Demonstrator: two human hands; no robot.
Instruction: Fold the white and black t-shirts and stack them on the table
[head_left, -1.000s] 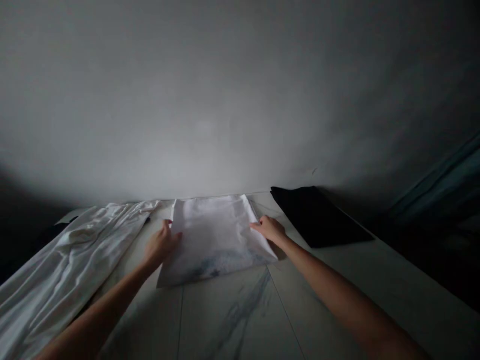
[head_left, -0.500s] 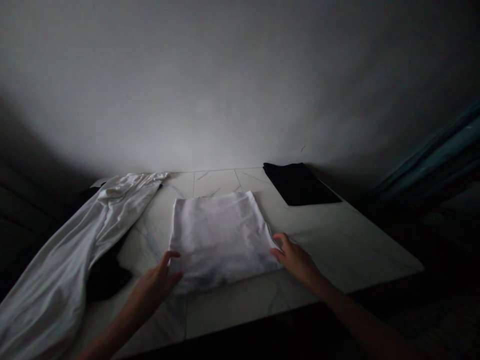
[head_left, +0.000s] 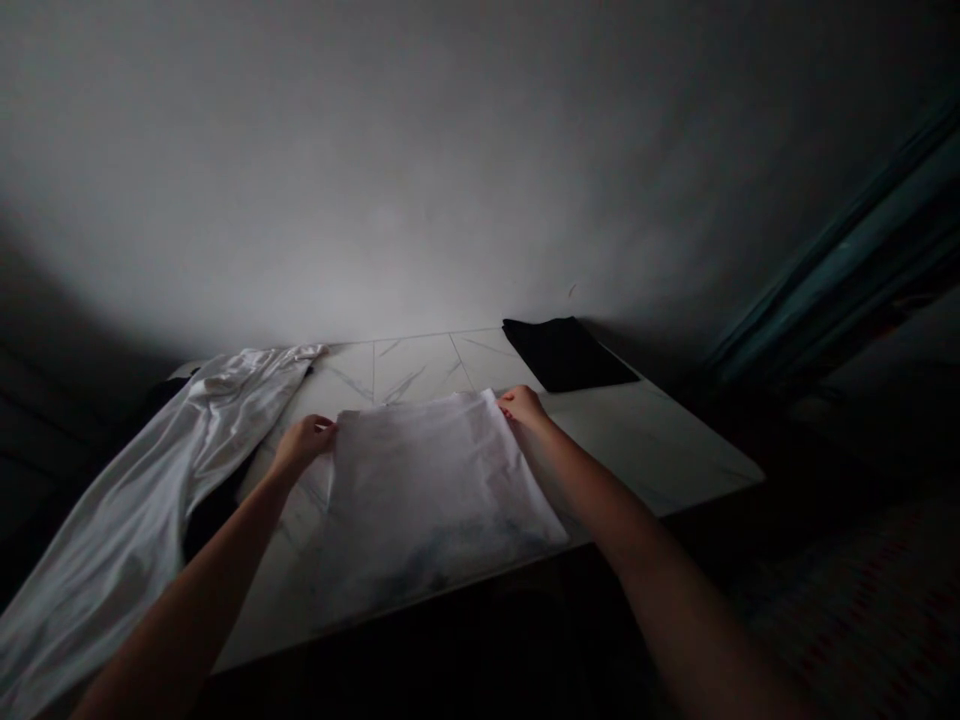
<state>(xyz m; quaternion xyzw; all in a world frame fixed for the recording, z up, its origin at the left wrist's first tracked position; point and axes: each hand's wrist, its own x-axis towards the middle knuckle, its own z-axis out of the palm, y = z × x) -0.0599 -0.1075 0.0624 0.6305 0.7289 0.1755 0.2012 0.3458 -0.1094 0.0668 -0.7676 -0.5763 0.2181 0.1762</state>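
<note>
A folded white garment (head_left: 420, 470) lies flat on the marble-patterned table (head_left: 660, 440), with a faint bluish-grey patch toward its near side. My left hand (head_left: 306, 440) pinches its far left corner between thumb and fingers. At the far right corner, my right hand (head_left: 523, 406) is closed on the same fabric. The garment's near edge lies close to the table's front edge. Dim light hides the exact kind of garment.
To the left, a long white garment (head_left: 142, 510) is spread loosely, with dark cloth (head_left: 210, 520) partly beneath it. A folded black garment (head_left: 566, 353) rests at the back right. The wall (head_left: 390, 180) rises behind the table, and a teal curtain-like cloth (head_left: 840, 250) hangs at right.
Both hands have moved from the garment's near sides to its far corners and closed on them. The white garment now lies nearer the table's front edge. My view has shifted slightly.
</note>
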